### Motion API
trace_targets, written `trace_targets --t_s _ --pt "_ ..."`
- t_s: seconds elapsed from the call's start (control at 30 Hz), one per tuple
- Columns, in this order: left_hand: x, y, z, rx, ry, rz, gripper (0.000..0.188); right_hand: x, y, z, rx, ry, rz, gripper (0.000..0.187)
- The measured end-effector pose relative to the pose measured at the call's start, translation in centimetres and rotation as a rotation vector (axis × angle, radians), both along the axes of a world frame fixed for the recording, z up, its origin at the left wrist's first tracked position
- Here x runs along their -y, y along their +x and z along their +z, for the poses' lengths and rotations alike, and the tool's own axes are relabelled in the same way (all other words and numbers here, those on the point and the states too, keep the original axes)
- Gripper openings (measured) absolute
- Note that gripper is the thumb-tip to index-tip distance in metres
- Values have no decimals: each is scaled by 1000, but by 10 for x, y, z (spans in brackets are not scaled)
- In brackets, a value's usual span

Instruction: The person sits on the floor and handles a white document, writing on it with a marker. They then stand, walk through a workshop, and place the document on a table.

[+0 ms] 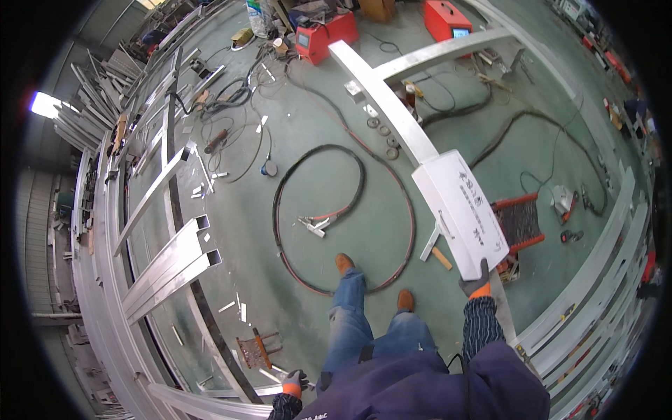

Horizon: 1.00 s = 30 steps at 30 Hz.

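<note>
My right hand point(476, 285), in a grey glove with an orange cuff, grips the near end of a long white box point(462, 213), its thumb on top. Dark handwriting covers the box's upper face. Its far end overlaps a pale metal frame point(395, 112); whether it rests on that frame I cannot tell. My left hand point(295, 381), gloved alike, hangs low beside my left leg. Its fingers are loosely bent and apart, with nothing seen in them. Close to it stands a small stool point(257, 349) with a woven brown seat.
A looped black cable point(278, 231) with a metal clamp point(316, 225) surrounds the floor before my feet. Red machines point(326, 38) stand at the back. Metal profiles point(171, 269) lie on racks at left; long bars point(595, 315) line the right. A red-framed stool point(519, 220) stands right of the box.
</note>
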State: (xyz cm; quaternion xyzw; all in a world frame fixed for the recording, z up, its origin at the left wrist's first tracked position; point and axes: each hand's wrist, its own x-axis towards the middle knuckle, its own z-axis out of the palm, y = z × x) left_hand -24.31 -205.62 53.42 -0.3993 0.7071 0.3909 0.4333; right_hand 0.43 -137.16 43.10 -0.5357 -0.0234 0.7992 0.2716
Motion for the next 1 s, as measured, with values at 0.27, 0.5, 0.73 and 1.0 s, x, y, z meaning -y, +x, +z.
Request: trace_targets --t_s 0.27,0.5,0.73,1.0 --pt "-122 -217 -70 5 121 -104 28 20 -63 77 -84 224 -148 49" --pt "-242 -430 -42 -255 297 -149 22 -35 -131 157 275 409 -212 60" --pt "-306 -586 -66 -208 290 -169 27 -187 -261 272 1732 1034 298 96" --pt "-331 -690 -132 -161 277 203 23 -355 -600 349 1937 675 1419 112"
